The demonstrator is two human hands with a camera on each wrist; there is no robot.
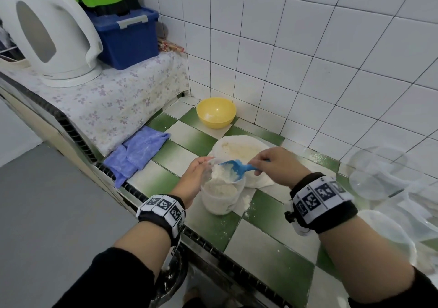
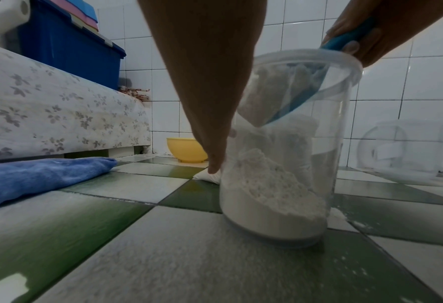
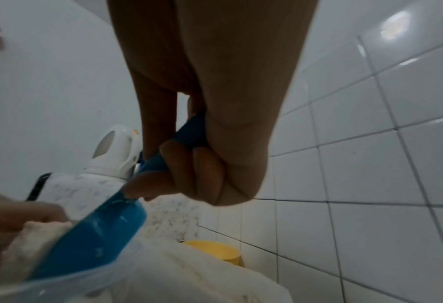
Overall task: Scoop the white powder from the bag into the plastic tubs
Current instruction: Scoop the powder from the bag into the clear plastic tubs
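A clear plastic tub [image 1: 220,198] [image 2: 280,184], about half full of white powder, stands on the green-and-white tiled counter [image 1: 267,255]. My left hand [image 1: 203,167] [image 2: 210,114] holds its left side near the rim. In my right hand [image 1: 257,167] [image 3: 179,176] I grip the handle of a blue scoop [image 1: 233,166] [image 2: 293,102] [image 3: 93,235]. The scoop is tipped into the tub's mouth, heaped with powder. Just behind the tub lies the open white bag [image 1: 239,149] [image 3: 202,272] of powder.
Several empty clear tubs [image 1: 379,172] [image 2: 409,151] are piled at the right. A yellow bowl [image 1: 216,112] sits in the far corner and a blue cloth [image 1: 137,153] lies at the left. Spilled powder [image 1: 246,199] dusts the tiles. The counter edge runs along the left.
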